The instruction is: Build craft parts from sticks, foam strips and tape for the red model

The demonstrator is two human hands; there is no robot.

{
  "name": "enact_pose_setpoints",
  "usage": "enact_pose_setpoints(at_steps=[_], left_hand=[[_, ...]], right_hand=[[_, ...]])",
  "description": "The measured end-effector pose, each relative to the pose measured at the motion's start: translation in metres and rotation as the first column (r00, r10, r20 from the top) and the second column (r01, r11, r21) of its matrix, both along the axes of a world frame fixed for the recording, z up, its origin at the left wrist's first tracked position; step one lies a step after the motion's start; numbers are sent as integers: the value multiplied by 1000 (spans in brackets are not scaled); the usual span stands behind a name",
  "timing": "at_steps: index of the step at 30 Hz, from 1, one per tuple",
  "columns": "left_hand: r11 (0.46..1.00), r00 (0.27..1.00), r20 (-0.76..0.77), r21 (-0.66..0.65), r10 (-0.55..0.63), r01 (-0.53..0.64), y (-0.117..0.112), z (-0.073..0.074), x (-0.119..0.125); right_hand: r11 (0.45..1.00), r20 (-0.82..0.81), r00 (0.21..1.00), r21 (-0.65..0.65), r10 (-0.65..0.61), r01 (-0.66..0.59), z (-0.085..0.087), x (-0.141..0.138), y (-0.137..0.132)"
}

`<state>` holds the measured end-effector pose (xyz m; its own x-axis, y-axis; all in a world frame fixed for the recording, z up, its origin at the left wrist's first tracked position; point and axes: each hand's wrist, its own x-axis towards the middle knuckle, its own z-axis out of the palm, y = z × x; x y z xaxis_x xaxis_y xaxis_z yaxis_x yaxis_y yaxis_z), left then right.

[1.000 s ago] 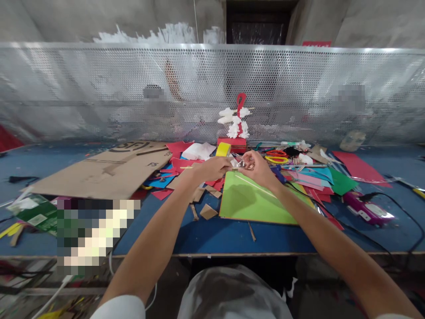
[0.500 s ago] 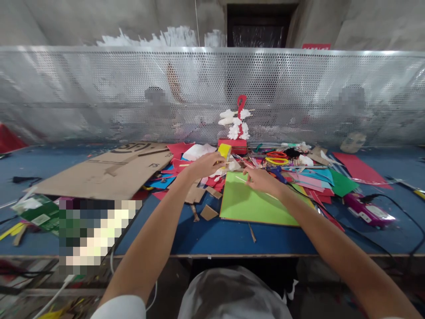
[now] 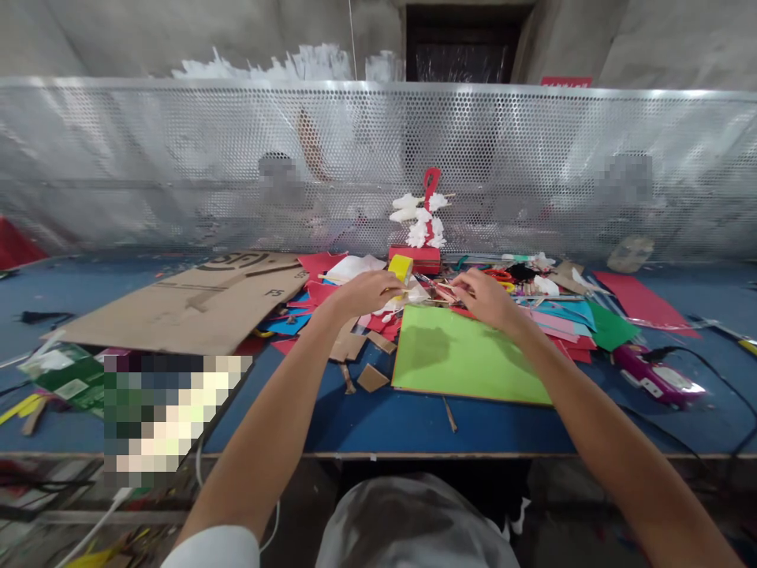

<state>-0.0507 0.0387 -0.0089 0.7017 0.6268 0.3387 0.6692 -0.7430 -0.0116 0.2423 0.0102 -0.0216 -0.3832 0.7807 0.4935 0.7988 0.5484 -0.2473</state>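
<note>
My left hand (image 3: 365, 292) is stretched to the middle of the blue table (image 3: 378, 426), its fingers curled round a small whitish scrap (image 3: 414, 297). It sits just in front of a yellow tape roll (image 3: 400, 268). My right hand (image 3: 488, 297) hovers past the far edge of a green paper sheet (image 3: 467, 359), over a heap of coloured paper and sticks. Its fingers are pinched on a thin wooden stick (image 3: 449, 287) that points left. The two hands are about a hand's width apart.
A large cardboard sheet (image 3: 189, 304) lies at the left. A red box with a white and red ornament (image 3: 421, 229) stands behind the hands, before a perforated metal screen (image 3: 236, 158). A purple glue gun (image 3: 650, 377) with its cable lies right. Cardboard scraps (image 3: 371, 377) lie near the green sheet.
The hands, joined over a small piece a second ago, have parted. My right hand dropped to the stick on the green sheet and carried it back towards the pile; that stick is gone from the sheet.
</note>
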Motion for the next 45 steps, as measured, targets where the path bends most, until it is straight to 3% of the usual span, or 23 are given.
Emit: enact_pose_setpoints(at_steps=[6,18,26,45], left_hand=[[999,999,-28,-37,39,-40,-4,4,6],[997,998,-6,-59,55,-56,-8,2,12],[998,999,-13,-45,51,-51,-13,6,16],[999,1000,22,-38,9,-8,-9,0,16]], right_hand=[[969,-175,966,-121,191,-213,4,-3,-6],[911,-309,950,-377,49,-170,2,-8,-10],[905,-308,949,-383,62,-183,4,-11,-13],[915,-300,953,-373,36,-152,6,-14,-15]])
